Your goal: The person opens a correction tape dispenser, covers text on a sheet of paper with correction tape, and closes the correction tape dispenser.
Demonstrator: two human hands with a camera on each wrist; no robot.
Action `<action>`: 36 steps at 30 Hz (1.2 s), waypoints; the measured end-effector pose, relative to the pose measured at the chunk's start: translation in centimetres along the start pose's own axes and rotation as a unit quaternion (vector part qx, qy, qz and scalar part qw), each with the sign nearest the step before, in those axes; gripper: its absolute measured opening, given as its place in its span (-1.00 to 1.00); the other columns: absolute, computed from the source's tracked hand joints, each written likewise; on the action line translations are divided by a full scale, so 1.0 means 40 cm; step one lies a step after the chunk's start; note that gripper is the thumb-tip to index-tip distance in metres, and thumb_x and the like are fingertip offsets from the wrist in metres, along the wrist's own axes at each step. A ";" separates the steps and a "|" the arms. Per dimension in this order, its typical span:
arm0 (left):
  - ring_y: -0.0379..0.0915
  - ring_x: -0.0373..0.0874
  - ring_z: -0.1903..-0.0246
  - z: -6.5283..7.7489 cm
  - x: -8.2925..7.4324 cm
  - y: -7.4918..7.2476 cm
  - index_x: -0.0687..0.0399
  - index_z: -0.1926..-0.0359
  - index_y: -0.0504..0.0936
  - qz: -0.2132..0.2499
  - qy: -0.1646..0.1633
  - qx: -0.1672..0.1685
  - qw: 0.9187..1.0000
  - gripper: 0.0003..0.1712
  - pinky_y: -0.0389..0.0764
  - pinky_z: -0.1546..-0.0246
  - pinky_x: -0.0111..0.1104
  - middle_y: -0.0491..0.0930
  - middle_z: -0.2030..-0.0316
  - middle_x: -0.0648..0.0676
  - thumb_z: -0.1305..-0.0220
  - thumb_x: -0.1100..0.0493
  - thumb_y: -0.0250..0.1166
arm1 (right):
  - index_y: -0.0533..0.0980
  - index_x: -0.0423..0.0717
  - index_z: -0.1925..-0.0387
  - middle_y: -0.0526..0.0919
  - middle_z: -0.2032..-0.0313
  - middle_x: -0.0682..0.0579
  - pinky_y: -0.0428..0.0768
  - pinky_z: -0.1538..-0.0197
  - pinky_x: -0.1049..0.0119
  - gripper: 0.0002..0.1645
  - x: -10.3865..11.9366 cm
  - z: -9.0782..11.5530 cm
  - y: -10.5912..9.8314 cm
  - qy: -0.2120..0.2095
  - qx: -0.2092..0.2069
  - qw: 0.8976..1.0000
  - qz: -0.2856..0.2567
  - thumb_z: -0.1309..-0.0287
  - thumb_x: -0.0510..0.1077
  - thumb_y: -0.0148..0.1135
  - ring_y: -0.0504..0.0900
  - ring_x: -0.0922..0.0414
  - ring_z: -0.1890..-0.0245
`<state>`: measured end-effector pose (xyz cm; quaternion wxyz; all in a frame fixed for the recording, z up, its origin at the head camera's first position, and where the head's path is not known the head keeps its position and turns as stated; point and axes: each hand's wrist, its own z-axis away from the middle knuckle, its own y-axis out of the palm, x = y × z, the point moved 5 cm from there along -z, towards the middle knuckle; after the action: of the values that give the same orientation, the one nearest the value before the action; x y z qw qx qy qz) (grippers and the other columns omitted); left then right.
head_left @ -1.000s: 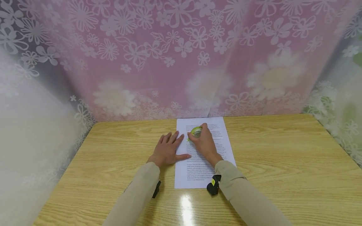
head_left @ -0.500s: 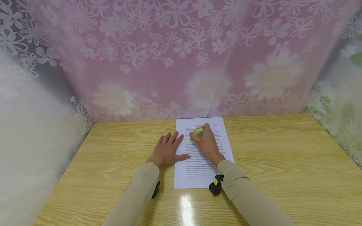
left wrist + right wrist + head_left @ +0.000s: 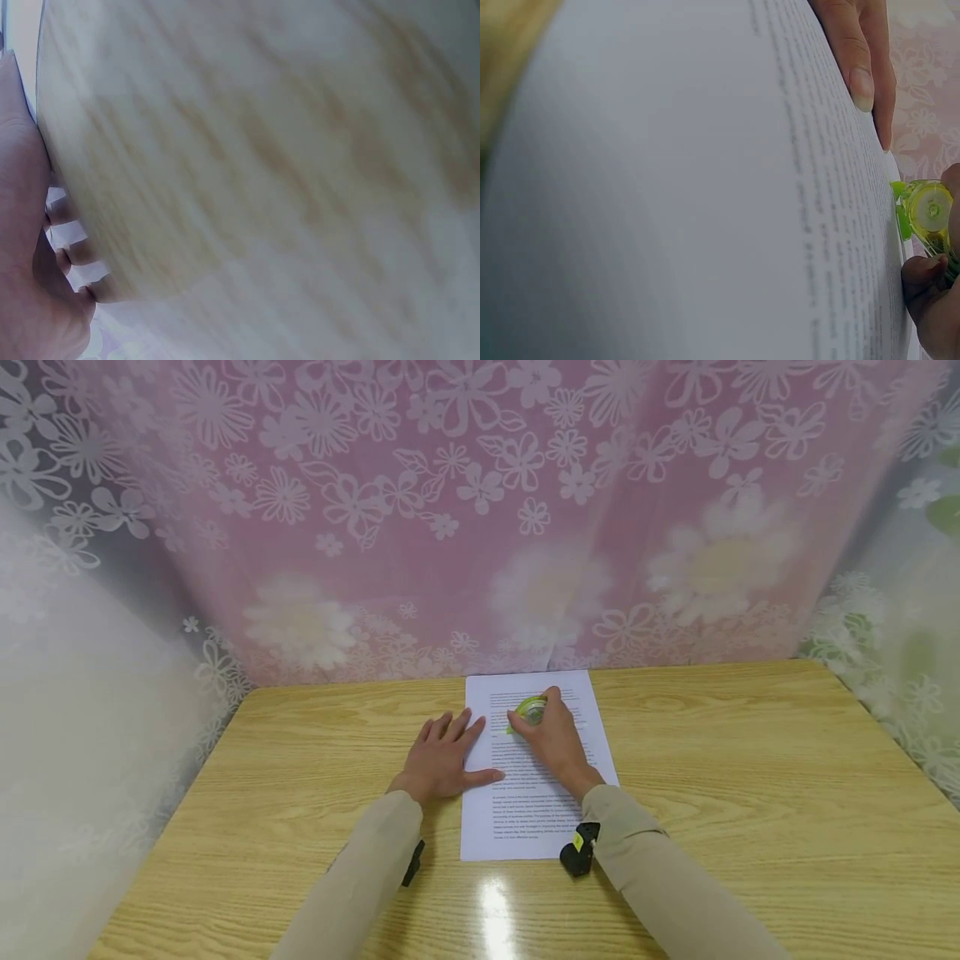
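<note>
On flat paper (image 3: 477, 827): rounded translucent dispenser (image 3: 932, 208); right fingers (image 3: 523, 728) pinching

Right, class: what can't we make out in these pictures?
Printed text: too small to read, head view.
Correction tape dispenser: partly covered by the right hand, head view.
Right hand: cut off by the right edge, right wrist view.
Wooden tabletop: grain blurred, left wrist view.

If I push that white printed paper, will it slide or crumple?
The white printed paper would probably bend easily; it looks thin. It might slide on the shiny brown wooden table, but the left hand resting on its edge may hold it back.
</note>
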<state>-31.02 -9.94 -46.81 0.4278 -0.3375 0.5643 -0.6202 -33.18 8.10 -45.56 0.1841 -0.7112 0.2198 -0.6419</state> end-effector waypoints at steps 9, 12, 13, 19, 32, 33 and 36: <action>-0.23 0.09 -0.43 0.006 -0.004 -0.010 -0.21 -0.51 -0.07 -0.005 0.000 0.002 1.000 0.07 -0.15 -0.36 -0.01 -0.16 -0.49 0.00 -0.12 -0.61 -0.11 | 0.19 -0.22 -0.01 0.51 0.24 -0.15 0.55 0.26 0.16 -0.35 -0.004 0.003 -0.015 0.002 0.003 1.000 -0.005 -0.17 0.07 0.31 0.56 0.00 0.31; -0.22 0.08 -0.43 0.008 -0.006 -0.012 -0.22 -0.51 -0.07 -0.010 0.000 0.004 1.000 0.07 -0.15 -0.36 -0.02 -0.16 -0.49 0.00 -0.12 -0.61 -0.12 | 0.18 -0.21 -0.01 0.51 0.24 -0.15 0.55 0.26 0.16 -0.36 -0.005 0.003 -0.018 0.002 0.005 1.000 -0.005 -0.18 0.07 0.30 0.56 0.00 0.32; -0.22 0.09 -0.43 0.008 -0.006 -0.013 -0.22 -0.51 -0.07 -0.011 0.000 0.003 1.000 0.07 -0.14 -0.36 -0.02 -0.15 -0.49 0.00 -0.12 -0.61 -0.12 | 0.18 -0.21 -0.01 0.51 0.25 -0.15 0.55 0.26 0.17 -0.36 -0.006 0.002 -0.019 0.003 0.005 1.000 -0.003 -0.18 0.08 0.29 0.56 0.00 0.32; -0.21 0.09 -0.43 0.005 -0.007 -0.012 -0.21 -0.51 -0.07 -0.015 0.002 0.002 1.000 0.07 -0.15 -0.36 -0.02 -0.15 -0.49 0.01 -0.12 -0.61 -0.12 | 0.18 -0.21 -0.01 0.51 0.27 -0.14 0.54 0.30 0.19 -0.35 -0.014 0.001 -0.026 0.007 0.003 1.000 0.006 -0.18 0.09 0.29 0.55 0.01 0.37; -0.19 0.10 -0.42 0.007 -0.007 -0.013 -0.20 -0.51 -0.06 -0.011 0.003 -0.001 1.000 0.06 -0.13 -0.36 -0.01 -0.13 -0.48 0.03 -0.13 -0.59 -0.10 | 0.17 -0.23 -0.04 0.51 0.24 -0.16 0.55 0.28 0.19 -0.32 -0.022 0.004 -0.041 0.012 0.005 1.000 0.006 -0.18 0.08 0.30 0.55 0.01 0.33; -0.19 0.10 -0.42 0.007 -0.007 -0.014 -0.20 -0.51 -0.06 -0.011 0.003 -0.001 1.000 0.06 -0.13 -0.36 -0.01 -0.13 -0.48 0.03 -0.14 -0.59 -0.09 | 0.17 -0.23 -0.04 0.51 0.24 -0.16 0.55 0.29 0.19 -0.33 -0.021 0.004 -0.042 0.012 0.004 1.000 0.005 -0.18 0.08 0.30 0.55 0.01 0.34; -0.18 0.10 -0.42 0.008 -0.008 -0.017 -0.19 -0.51 -0.04 -0.012 0.004 -0.003 1.000 0.05 -0.11 -0.36 -0.01 -0.11 -0.48 0.03 -0.14 -0.58 -0.07 | 0.17 -0.23 -0.03 0.51 0.25 -0.16 0.55 0.30 0.20 -0.33 -0.022 0.005 -0.045 0.011 0.003 1.000 0.004 -0.18 0.08 0.30 0.56 0.01 0.35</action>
<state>-30.72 -9.79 -46.06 0.4172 -0.3431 0.5637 -0.6249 -32.92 10.08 -45.32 0.1869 -0.7023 0.2228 -0.6498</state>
